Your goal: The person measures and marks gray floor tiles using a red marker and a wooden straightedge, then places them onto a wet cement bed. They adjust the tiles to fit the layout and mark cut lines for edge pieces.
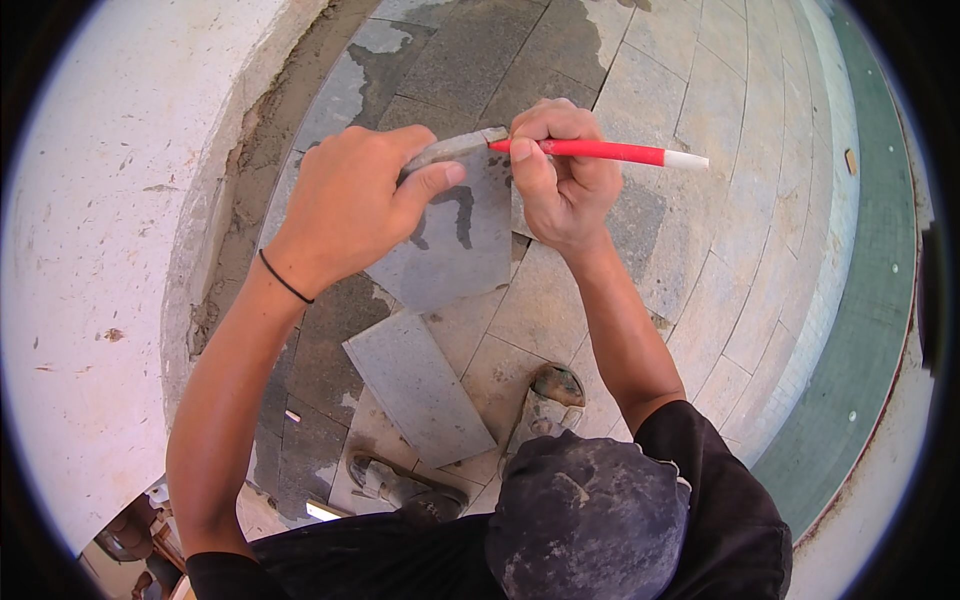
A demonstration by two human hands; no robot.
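Note:
My left hand (365,195) grips the top edge of a grey stone tile (445,260), thumb over its narrow side; the tile is tilted, with dark wet marks on its face. My right hand (565,185) pinches a red marker (625,152) with a white rear end, held sideways, its tip touching the tile's top edge near the right corner. Below, another grey rectangular tile (418,385) lies loose and askew on the paving.
Stone paving (725,200), wet in places, surrounds my shoes (540,400) and dusty dark knee (585,515). A pale wall or ledge (90,250) with a rough mortar edge runs along the left. A green strip (865,200) curves along the right.

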